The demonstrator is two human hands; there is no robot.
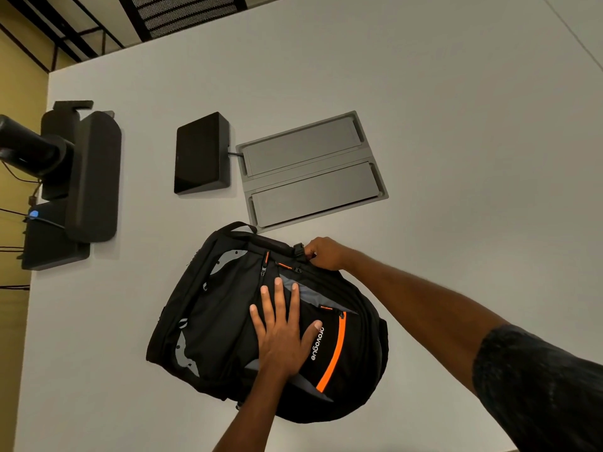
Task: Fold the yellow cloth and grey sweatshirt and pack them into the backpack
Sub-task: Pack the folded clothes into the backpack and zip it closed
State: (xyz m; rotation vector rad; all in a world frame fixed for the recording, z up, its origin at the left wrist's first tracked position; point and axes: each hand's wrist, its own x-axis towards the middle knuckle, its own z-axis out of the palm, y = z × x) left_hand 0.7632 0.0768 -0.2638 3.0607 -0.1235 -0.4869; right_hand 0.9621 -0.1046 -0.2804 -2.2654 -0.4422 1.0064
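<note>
1. Currently, the backpack (222,321) is lying front-up on the white table (473,141), at 6 o'clock in the view, with its top end pointing toward 12 o'clock.
2. The left hand (282,334) is pressing flat on the backpack's front panel. Its fingers are straight and spread wide, and the thumb is lying beside the white lettering.
3. The right hand (324,254) is gripping the backpack's top edge at 1 o'clock of the bag. Its fingers are curling tight beside a black buckle (299,247). Which part they are pinching cannot be told.
4. The dark sleeve (538,386) is entering from 4 o'clock.
5. Edges: the table's left edge is running along 9 o'clock, and the far edge is crossing at 11 o'clock. A short piece of the near edge is showing at 5 o'clock.
6. Open room: bare table is stretching from 1 to 3 o'clock of the backpack. A narrower strip is lying at 8 o'clock, between the bag and the left edge.
7. A grey hatch panel (310,168) with two flaps is sitting in the table at 12 o'clock of the backpack, its near corner just beside the bag's carry handle.
8. A black box (200,153) is standing just beside the panel at its 9 o'clock side, with a short cable joining them.
9. A black stand (91,177) with cables is occupying the left edge at 9 o'clock.
10. Room: yellowish floor (16,102) is showing beyond the left edge, and a black mesh chair (182,14) is standing beyond the far edge at 11 o'clock.
</note>
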